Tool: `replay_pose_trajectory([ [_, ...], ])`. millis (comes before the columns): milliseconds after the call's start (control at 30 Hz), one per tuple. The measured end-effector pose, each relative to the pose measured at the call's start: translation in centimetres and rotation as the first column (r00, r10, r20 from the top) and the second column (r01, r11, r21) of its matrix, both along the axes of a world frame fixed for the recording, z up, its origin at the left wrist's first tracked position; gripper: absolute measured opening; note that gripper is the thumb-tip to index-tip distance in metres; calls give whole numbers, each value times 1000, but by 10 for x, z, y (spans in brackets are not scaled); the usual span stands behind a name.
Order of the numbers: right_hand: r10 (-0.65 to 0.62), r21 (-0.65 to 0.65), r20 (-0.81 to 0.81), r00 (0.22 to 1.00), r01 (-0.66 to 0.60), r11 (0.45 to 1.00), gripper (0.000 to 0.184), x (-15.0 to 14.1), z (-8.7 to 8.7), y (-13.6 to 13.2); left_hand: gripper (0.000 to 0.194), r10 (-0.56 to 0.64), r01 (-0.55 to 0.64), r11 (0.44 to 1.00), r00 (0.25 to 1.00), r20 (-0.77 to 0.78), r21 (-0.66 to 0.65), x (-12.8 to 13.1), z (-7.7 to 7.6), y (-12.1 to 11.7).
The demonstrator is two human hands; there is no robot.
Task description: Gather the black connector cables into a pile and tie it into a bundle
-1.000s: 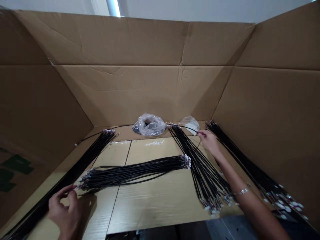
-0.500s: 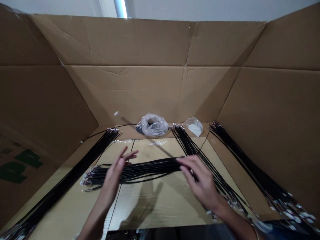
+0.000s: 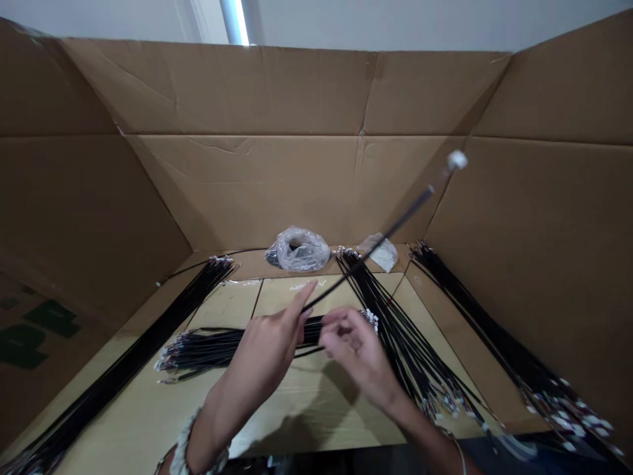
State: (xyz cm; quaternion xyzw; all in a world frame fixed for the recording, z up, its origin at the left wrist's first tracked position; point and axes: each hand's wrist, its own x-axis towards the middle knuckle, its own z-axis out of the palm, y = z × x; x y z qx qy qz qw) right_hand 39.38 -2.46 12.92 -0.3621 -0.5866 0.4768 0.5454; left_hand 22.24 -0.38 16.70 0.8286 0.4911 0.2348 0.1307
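My left hand (image 3: 270,349) is closed on a single black cable (image 3: 368,257). That cable slants up and to the right from the fingers, its white connector (image 3: 457,160) high in the air and slightly blurred. Close by on the right, my right hand (image 3: 357,356) has loosely curled fingers, with a gap between thumb and forefinger and no visible object in it. Below both hands, a bundle of black cables (image 3: 212,346) lies crosswise on the table (image 3: 277,429), partly covered by them. White connectors show at its right end.
Long cable bundles lie at the left (image 3: 143,349), right of centre (image 3: 395,316) and far right (image 3: 484,330). At the back are a plastic-wrapped roll (image 3: 301,249) and a small clear bag (image 3: 383,254). Tall cardboard walls (image 3: 247,178) enclose the back and sides.
The single cable was in my right hand, slanting up left; now my left hand grips it and it points up right. My left hand moved right and closed; my right hand shifted left.
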Motion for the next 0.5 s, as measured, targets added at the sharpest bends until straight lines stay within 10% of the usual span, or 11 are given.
replay_pose_trajectory([
  [200,-186,-246,-411,892,87,965,35,50,1,9,51,-139,106,989,918,-373,-108,-15,-26,-6],
  [500,-316,-308,-445,838,188,933,40,65,-11,15,57,-42,-7,957,986,-162,-289,-63,-70,-24],
])
